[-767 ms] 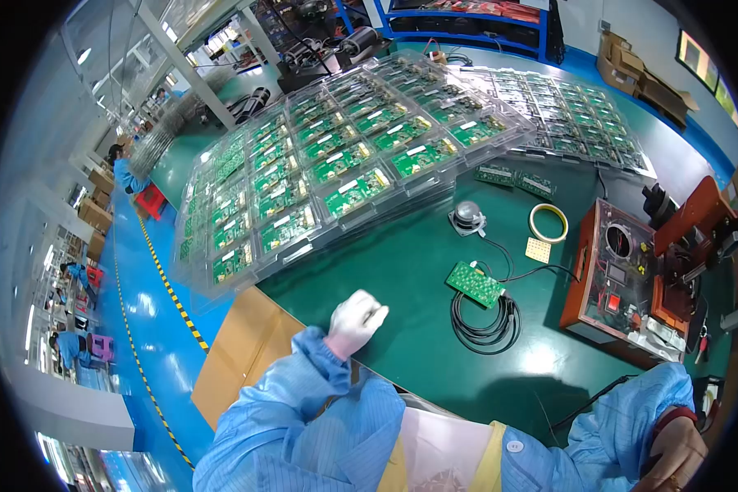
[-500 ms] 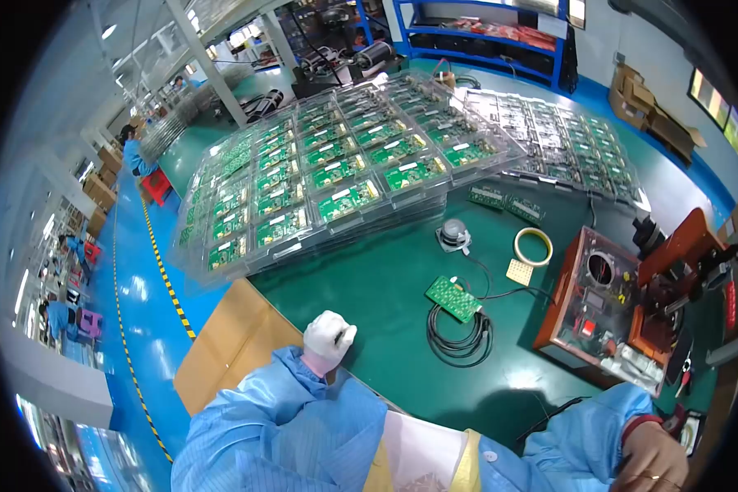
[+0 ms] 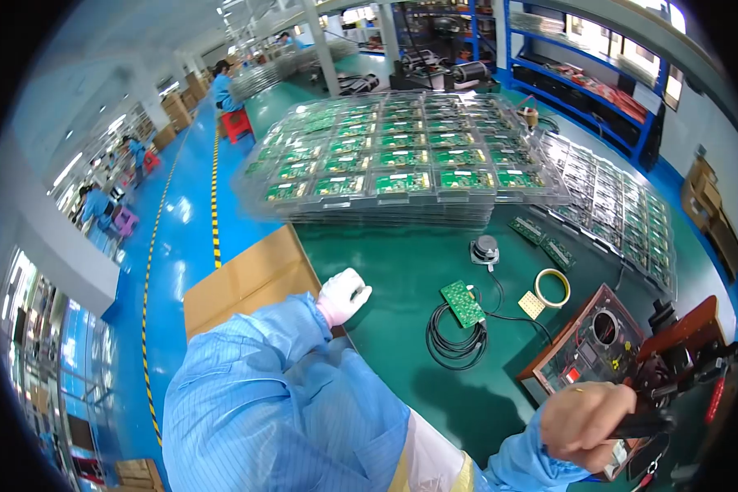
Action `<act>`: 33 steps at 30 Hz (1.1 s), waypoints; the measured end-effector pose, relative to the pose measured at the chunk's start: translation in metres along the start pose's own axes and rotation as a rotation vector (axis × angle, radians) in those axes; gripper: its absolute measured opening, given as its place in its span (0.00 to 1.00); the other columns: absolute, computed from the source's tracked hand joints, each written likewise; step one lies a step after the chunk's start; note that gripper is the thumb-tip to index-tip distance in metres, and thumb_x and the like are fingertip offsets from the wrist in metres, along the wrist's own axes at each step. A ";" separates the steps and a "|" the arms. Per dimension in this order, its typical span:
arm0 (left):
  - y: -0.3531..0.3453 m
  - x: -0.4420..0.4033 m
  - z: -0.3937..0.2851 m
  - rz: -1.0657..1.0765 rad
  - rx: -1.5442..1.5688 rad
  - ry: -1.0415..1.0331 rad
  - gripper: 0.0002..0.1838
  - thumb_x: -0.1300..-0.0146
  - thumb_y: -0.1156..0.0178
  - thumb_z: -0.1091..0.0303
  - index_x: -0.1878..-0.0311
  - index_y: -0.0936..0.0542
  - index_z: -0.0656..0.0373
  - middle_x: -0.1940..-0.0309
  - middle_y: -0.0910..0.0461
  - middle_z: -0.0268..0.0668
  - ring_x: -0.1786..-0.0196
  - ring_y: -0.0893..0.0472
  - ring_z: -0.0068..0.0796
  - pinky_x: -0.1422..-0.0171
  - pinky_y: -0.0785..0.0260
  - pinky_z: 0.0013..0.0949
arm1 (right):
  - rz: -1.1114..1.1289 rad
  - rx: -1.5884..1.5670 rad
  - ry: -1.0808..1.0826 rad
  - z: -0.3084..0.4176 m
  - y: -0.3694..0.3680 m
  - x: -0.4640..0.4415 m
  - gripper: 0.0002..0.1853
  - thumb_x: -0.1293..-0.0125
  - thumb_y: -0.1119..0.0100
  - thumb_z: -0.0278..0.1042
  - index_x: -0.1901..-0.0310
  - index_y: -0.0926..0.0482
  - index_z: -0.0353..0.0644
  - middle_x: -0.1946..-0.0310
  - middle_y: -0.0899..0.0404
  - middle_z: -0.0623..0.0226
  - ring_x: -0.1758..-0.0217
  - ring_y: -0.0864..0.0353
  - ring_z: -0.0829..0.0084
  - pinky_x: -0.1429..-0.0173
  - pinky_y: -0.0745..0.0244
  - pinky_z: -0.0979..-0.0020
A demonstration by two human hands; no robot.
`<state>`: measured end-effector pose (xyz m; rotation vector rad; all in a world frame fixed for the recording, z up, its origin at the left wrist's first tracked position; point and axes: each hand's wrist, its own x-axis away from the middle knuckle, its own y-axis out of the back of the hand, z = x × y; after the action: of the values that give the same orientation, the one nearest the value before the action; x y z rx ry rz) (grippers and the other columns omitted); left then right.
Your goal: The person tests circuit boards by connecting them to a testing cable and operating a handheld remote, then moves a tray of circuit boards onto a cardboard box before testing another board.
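My left hand (image 3: 344,295), in a white glove, is curled over the near left edge of the green table (image 3: 377,353); whether anything is inside it I cannot make out. My bare right hand (image 3: 586,418) is closed around a black handle (image 3: 644,425) at the lower right, in front of the wood-framed test box (image 3: 586,353). Left of that box, a green circuit board (image 3: 463,304) lies beside a coiled black cable (image 3: 455,357). A small round speaker (image 3: 485,248) sits behind the board. A yellow tape roll (image 3: 552,289) touches or nearly touches a small perforated board (image 3: 530,306).
Stacked clear trays of circuit boards (image 3: 402,160) cover the table's back. More trays (image 3: 615,201) stand at right, near two loose dark boards (image 3: 541,242). Cardboard (image 3: 254,275) lies by the left edge. A seated person (image 3: 225,88) is far off.
My right hand has moved from the lower right corner onto the black handle. My left hand stays curled near the table edge. The view has turned, showing more of the room behind.
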<state>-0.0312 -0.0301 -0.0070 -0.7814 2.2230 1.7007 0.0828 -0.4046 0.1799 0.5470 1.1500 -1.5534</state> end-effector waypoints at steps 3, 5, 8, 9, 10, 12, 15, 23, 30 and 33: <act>-0.002 0.003 -0.001 0.006 -0.071 0.046 0.10 0.43 0.41 0.64 0.76 0.27 0.57 0.73 0.28 0.36 0.72 0.26 0.39 0.65 0.32 0.36 | -0.033 0.031 -0.074 0.001 0.004 -0.002 0.08 0.45 0.35 0.26 0.69 0.26 0.37 0.81 0.24 0.60 0.86 0.30 0.74 0.81 0.33 0.77; -0.003 0.003 -0.002 -0.024 -0.094 0.067 0.10 0.43 0.42 0.64 0.76 0.27 0.56 0.72 0.28 0.36 0.71 0.26 0.39 0.64 0.32 0.36 | 0.150 0.050 -0.175 0.004 0.012 -0.005 0.03 0.41 0.42 0.26 0.65 0.25 0.40 0.75 0.24 0.63 0.80 0.31 0.74 0.75 0.34 0.77; -0.002 0.005 -0.003 -0.040 -0.113 0.088 0.11 0.42 0.42 0.63 0.76 0.28 0.56 0.72 0.28 0.36 0.70 0.26 0.39 0.62 0.32 0.36 | 0.199 0.018 -0.205 -0.004 0.011 -0.005 0.03 0.41 0.42 0.26 0.65 0.25 0.40 0.75 0.24 0.64 0.80 0.31 0.74 0.75 0.34 0.77; -0.003 0.005 -0.003 -0.036 -0.116 0.091 0.11 0.42 0.42 0.63 0.76 0.28 0.56 0.71 0.28 0.36 0.70 0.26 0.39 0.62 0.32 0.36 | 0.142 -0.005 -0.190 -0.008 0.009 -0.004 0.06 0.43 0.38 0.27 0.68 0.26 0.39 0.78 0.24 0.63 0.83 0.31 0.74 0.78 0.34 0.77; -0.003 0.004 -0.003 -0.031 -0.119 0.094 0.11 0.42 0.42 0.63 0.76 0.28 0.56 0.71 0.28 0.35 0.69 0.26 0.39 0.61 0.32 0.37 | 0.084 -0.027 -0.176 -0.012 0.006 -0.002 0.08 0.45 0.35 0.27 0.70 0.27 0.37 0.81 0.24 0.61 0.87 0.31 0.74 0.81 0.34 0.78; -0.004 0.006 -0.002 -0.028 -0.129 0.110 0.11 0.42 0.42 0.63 0.76 0.28 0.55 0.71 0.28 0.35 0.69 0.26 0.39 0.61 0.32 0.37 | 0.030 -0.062 -0.170 -0.016 0.002 -0.001 0.11 0.47 0.31 0.27 0.72 0.28 0.36 0.84 0.24 0.60 0.90 0.30 0.75 0.84 0.34 0.78; -0.006 0.006 0.000 -0.013 -0.144 0.109 0.11 0.42 0.43 0.61 0.75 0.28 0.55 0.70 0.28 0.36 0.69 0.26 0.40 0.61 0.32 0.37 | -0.072 -0.052 -0.192 -0.017 -0.004 0.000 0.13 0.48 0.30 0.29 0.71 0.28 0.36 0.84 0.25 0.61 0.90 0.31 0.75 0.84 0.36 0.79; -0.012 0.007 0.005 -0.056 -0.212 0.062 0.11 0.41 0.44 0.59 0.74 0.26 0.55 0.71 0.29 0.36 0.68 0.26 0.40 0.60 0.31 0.37 | -0.250 0.178 -0.248 -0.021 -0.007 0.002 0.17 0.47 0.30 0.39 0.70 0.30 0.40 0.83 0.26 0.65 0.90 0.35 0.79 0.84 0.39 0.80; -0.012 0.009 0.001 -0.120 -0.107 0.090 0.13 0.42 0.45 0.58 0.76 0.25 0.56 0.71 0.28 0.37 0.68 0.25 0.42 0.61 0.30 0.38 | 0.161 0.059 -0.300 -0.017 0.035 0.001 0.12 0.38 0.45 0.25 0.52 0.29 0.39 0.63 0.24 0.64 0.73 0.30 0.74 0.72 0.35 0.79; -0.016 0.008 0.008 -0.154 -0.094 0.069 0.12 0.43 0.45 0.59 0.75 0.24 0.56 0.70 0.28 0.39 0.68 0.26 0.42 0.61 0.30 0.39 | 0.123 0.093 -0.292 -0.023 0.055 0.015 0.12 0.38 0.47 0.24 0.52 0.30 0.39 0.64 0.26 0.63 0.70 0.31 0.73 0.69 0.35 0.80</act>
<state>-0.0300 -0.0277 -0.0262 -1.0199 2.0787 1.7380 0.1235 -0.3895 0.1367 0.4266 0.8114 -1.5279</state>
